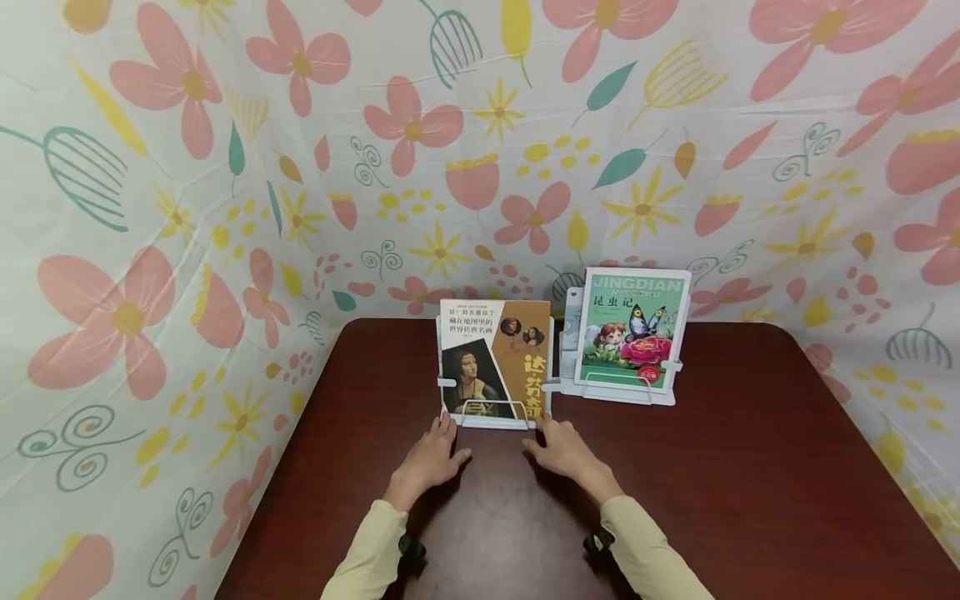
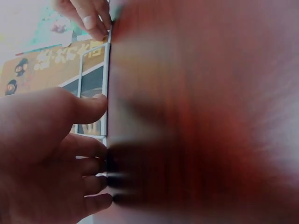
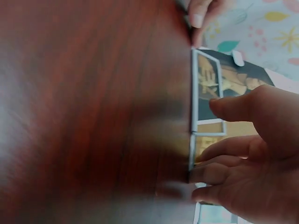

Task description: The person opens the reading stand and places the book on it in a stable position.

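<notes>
A book with a brown and white cover and a painted portrait (image 1: 471,375) leans upright on a white book stand (image 1: 491,423), a wire holder across its lower front. My left hand (image 1: 429,458) touches the stand's lower left corner with fairly straight fingers, its thumb spread toward the middle. At the lower right corner, the fingertips of my right hand (image 1: 566,450) rest against the front edge. The left wrist view has the left hand (image 2: 42,149) along the stand's front edge. In the right wrist view the right hand (image 3: 261,158) sits beside the wire holder (image 3: 195,93), some fingers slightly bent.
Just right of the brown book, a second stand (image 1: 626,395) bears a green book (image 1: 622,333) with a butterfly and a pink flower. Both stands are toward the back of a dark red-brown table (image 1: 750,483). A flower-patterned cloth (image 1: 300,208) hangs behind and at the sides.
</notes>
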Motion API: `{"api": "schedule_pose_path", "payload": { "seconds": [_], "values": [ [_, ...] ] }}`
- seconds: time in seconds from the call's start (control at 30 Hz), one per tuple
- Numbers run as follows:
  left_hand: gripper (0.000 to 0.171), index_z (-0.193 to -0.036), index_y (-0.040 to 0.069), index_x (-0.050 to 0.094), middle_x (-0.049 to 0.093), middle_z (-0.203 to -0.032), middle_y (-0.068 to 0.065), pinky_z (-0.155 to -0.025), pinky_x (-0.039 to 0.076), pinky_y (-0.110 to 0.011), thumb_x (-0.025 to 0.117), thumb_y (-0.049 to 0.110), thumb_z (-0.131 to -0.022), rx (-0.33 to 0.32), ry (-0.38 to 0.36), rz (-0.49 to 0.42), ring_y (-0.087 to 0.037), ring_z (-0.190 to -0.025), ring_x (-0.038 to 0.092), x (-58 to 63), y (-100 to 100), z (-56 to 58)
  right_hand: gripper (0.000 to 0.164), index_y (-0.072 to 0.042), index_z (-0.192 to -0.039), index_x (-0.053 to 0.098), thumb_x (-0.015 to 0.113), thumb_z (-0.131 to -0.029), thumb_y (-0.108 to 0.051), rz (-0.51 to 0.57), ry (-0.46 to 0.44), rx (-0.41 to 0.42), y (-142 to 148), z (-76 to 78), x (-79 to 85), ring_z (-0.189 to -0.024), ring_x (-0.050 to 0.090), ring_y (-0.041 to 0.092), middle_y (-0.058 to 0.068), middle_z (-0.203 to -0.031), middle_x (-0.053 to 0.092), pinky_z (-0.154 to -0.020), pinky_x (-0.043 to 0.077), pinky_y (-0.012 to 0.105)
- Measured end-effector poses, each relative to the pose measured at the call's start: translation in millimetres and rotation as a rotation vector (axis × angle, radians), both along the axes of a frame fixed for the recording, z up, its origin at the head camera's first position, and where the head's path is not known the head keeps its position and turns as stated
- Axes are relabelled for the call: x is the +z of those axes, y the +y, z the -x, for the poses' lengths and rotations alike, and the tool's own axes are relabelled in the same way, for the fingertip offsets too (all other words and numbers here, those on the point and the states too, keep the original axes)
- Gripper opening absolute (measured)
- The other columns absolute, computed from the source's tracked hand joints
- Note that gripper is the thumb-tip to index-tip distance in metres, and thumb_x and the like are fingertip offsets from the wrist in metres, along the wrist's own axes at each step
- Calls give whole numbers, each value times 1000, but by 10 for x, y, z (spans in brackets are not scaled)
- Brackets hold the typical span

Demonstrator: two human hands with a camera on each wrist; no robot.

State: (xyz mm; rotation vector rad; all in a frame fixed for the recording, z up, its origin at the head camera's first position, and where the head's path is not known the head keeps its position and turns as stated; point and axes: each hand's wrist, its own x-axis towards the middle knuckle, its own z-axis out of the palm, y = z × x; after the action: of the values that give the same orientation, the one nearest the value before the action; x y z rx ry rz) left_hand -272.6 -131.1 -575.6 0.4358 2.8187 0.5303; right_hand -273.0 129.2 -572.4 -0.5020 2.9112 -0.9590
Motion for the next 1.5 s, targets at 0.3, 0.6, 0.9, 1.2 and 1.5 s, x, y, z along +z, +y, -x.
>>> {"api": "schedule_pose_path", "payload": {
  "seconds": [0.3, 0.6, 0.9, 1.2, 1.5],
  "values": [
    [71, -154, -8, 33, 24, -164, -27, -120, 31, -56, 58, 34, -103, 16, 7, 34, -42, -153, 25, 9, 69, 392, 42, 11, -126, 58, 68, -96, -17, -15, -1, -10, 0, 374, -60, -87, 68, 47, 39, -137, 53, -75, 56, 51],
    [73, -156, -6, 31, 22, -166, -23, -121, 30, -55, 57, 37, -103, 51, 14, 73, -39, -154, 24, -73, 134, 639, 39, 11, -126, 59, 63, -100, -17, -24, -56, -28, 14, 542, -89, -87, 66, 49, 41, -147, 42, -80, 55, 51],
    [69, -157, -2, 30, 20, -167, -21, -121, 31, -53, 56, 34, -104, 91, -9, 32, -38, -155, 23, -78, 185, 617, 60, 16, -143, 45, 62, -99, -20, 30, 10, -15, 152, 503, -124, -124, 55, 53, 42, -141, 48, -100, 49, 59],
    [63, -153, 3, 42, 47, -153, -24, -102, 51, -52, 53, 41, -104, 85, 240, 106, -41, -139, 49, 299, 560, 462, 72, 13, -148, 40, 60, -101, -38, -43, 143, -80, 366, 304, 16, -130, 52, 53, 37, -133, 58, -110, 41, 62],
    [83, -164, 23, 19, 7, -171, -13, -126, 16, -56, 36, 71, -99, 47, 525, 112, -36, -158, 11, 383, 938, 332, 84, -5, -157, 35, 55, -96, -59, -332, 365, -178, 602, 216, 168, -148, 16, 59, 31, -163, 23, -115, 13, 77]
  ]
}}
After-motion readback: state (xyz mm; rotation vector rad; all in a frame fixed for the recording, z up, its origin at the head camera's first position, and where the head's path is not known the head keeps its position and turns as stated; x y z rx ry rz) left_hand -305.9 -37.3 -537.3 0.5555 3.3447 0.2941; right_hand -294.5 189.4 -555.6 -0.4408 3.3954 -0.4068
